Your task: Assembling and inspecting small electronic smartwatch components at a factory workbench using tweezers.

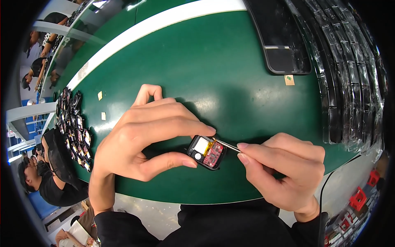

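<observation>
Watch case (206,152), left hand (144,136), tweezers (228,145)

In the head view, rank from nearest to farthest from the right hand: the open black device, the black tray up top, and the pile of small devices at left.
From the right hand:
1. Open black device, just left.
2. Black tray, above.
3. Pile of small devices, far left.

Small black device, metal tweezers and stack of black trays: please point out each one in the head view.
small black device (205,152), head view, on its open inside with the red board.
metal tweezers (228,145), head view, on the thin shaft near the tip.
stack of black trays (288,41), head view, on the top tray's dark surface.
</observation>
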`<move>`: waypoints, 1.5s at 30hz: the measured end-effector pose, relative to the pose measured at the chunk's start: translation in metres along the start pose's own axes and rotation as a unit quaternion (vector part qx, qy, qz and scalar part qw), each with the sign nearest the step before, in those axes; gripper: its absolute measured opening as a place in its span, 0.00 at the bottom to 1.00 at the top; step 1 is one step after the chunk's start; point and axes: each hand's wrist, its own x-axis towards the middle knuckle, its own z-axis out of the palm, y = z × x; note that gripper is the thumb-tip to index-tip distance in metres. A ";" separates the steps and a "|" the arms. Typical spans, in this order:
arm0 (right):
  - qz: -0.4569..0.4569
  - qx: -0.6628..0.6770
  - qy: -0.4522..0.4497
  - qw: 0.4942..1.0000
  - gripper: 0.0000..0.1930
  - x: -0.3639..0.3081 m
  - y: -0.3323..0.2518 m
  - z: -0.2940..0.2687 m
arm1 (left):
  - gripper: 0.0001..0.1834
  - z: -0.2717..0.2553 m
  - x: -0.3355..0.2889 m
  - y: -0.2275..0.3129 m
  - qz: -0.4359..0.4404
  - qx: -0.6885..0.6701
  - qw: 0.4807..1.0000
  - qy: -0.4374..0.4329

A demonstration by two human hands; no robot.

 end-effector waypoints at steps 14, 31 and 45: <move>0.001 0.003 0.000 1.000 0.14 -0.002 0.002 0.002 | 0.30 0.004 0.002 0.000 0.013 0.020 1.000 0.008; 0.054 -0.013 -0.012 0.998 0.12 -0.005 -0.001 0.000 | 0.25 0.002 0.005 0.002 0.035 0.044 0.998 0.004; 0.014 -0.010 0.004 1.000 0.12 -0.006 0.003 0.003 | 0.27 0.003 0.005 0.003 0.030 0.036 0.999 0.003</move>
